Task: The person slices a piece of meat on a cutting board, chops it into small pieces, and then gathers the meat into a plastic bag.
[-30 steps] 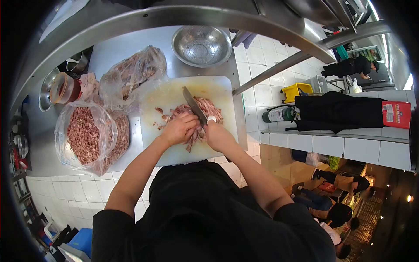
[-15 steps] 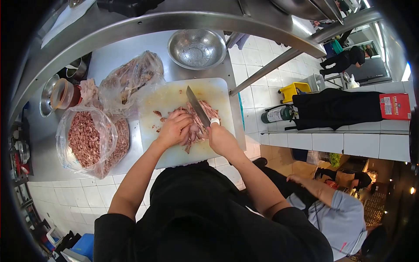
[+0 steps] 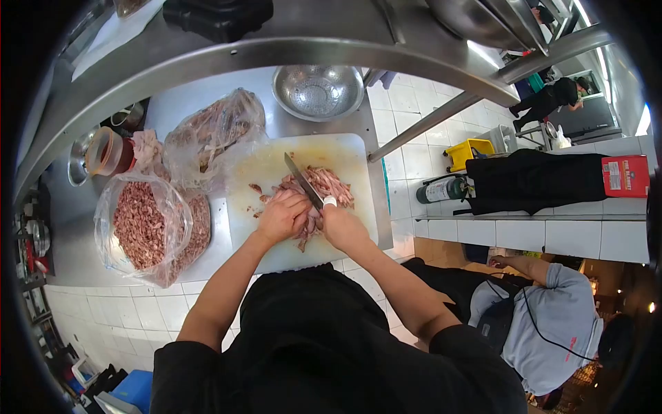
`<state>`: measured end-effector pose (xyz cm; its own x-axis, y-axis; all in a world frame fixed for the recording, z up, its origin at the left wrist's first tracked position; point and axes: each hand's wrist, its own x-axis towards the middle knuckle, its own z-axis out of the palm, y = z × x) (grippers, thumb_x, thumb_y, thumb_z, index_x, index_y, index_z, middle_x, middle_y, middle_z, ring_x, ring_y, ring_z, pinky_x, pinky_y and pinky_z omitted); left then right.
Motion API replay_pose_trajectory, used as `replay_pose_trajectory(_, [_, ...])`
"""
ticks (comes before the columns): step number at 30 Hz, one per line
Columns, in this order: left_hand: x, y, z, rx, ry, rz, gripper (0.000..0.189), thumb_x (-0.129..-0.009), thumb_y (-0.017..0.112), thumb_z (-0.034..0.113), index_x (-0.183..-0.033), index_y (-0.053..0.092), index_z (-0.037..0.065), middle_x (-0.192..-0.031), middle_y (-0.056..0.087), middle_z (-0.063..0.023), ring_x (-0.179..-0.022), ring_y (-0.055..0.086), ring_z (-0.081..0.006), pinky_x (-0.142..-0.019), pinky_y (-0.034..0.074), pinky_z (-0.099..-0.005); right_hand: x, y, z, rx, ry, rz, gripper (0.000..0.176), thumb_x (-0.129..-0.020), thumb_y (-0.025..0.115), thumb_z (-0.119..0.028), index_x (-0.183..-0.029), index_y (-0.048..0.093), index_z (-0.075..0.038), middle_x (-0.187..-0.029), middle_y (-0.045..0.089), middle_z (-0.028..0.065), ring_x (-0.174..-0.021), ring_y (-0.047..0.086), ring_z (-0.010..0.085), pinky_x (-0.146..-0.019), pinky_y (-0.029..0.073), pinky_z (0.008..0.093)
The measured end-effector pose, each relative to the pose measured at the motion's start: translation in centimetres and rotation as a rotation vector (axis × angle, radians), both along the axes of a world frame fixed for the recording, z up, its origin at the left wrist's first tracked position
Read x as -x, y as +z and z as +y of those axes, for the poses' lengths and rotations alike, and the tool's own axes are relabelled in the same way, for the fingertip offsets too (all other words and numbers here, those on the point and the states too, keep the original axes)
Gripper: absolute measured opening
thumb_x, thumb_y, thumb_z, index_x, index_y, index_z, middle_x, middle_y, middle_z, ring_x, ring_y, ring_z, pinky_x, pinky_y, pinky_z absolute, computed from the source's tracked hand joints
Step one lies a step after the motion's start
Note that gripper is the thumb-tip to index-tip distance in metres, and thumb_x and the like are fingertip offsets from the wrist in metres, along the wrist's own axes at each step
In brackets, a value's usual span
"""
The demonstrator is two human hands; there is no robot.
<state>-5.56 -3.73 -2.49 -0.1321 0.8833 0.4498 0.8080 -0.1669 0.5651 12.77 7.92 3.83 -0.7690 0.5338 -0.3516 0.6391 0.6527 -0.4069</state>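
Starting at the left, a clear plastic bag of finely chopped reddish meat sits open on the steel counter. A second crumpled clear bag of meat lies just behind it. Beside them is a white plastic cutting board. The left hand rests on the board, its fingers curled down tight on a pile of pale pink raw meat strips at the board's middle. A long steel-bladed knife angles away between the two hands, its edge touching the meat. The right hand is closed around the knife's handle, with a white wrap on its forefinger. Behind the board stands a round perforated steel bowl. At far right, a person in a grey shirt bends low.
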Motion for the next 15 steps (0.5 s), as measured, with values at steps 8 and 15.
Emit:
replay_pose_trajectory(8, [0.0, 0.3, 0.0, 0.022, 0.024, 0.000, 0.020, -0.089, 0.075, 0.012, -0.108, 0.078, 0.007, -0.112, 0.075, -0.0071, -0.106, 0.069, -0.0295, -0.095, 0.055, -0.0437, -0.5, -0.4, -2.2, -0.007, 0.040, -0.096, 0.021, -0.107, 0.052, -0.015, -0.111, 0.061, 0.004, -0.094, 0.076, 0.0292, -0.092, 0.076, 0.0483, -0.082, 0.059, 0.0600])
replay_pose_trajectory(15, [0.1, 1.8, 0.0, 0.024, 0.042, -0.068, 0.017, -0.094, 0.071, 0.009, -0.109, 0.077, 0.003, -0.117, 0.075, -0.0145, -0.108, 0.068, -0.0358, -0.098, 0.056, -0.0462, -0.6, 0.1, 2.7, 0.134, -0.004, 0.298, 0.021, -0.108, 0.056, -0.012, -0.106, 0.059, 0.009, -0.092, 0.073, 0.0348, -0.087, 0.073, 0.0547, -0.078, 0.057, 0.0632])
